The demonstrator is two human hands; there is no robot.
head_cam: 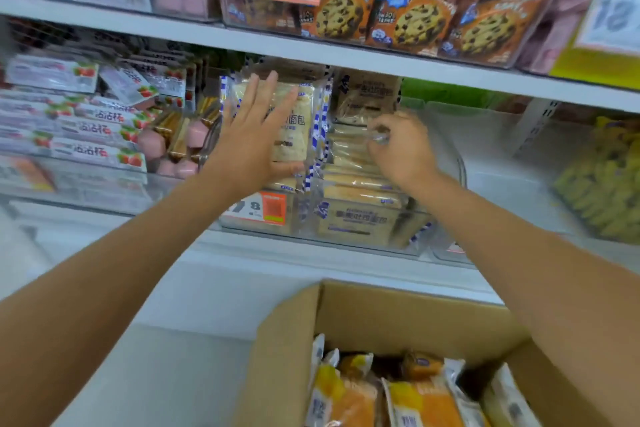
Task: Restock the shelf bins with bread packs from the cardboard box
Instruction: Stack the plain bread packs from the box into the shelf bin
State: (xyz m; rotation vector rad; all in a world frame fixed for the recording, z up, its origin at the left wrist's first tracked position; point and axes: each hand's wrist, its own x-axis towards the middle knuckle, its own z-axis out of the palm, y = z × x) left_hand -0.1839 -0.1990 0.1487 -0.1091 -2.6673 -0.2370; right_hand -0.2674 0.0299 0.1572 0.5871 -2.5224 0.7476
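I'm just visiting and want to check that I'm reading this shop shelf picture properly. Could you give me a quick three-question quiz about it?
1. True or false: the left hand lies with straight fingers against an upright bread pack.
2. What fills the shelf above the bread? A) chocolate-chip cookie packs B) bottled drinks C) canned soup
3. Which hand pinches a clear wrapper above the stacked packs?
Key: 1 true; 2 A; 3 the right hand.
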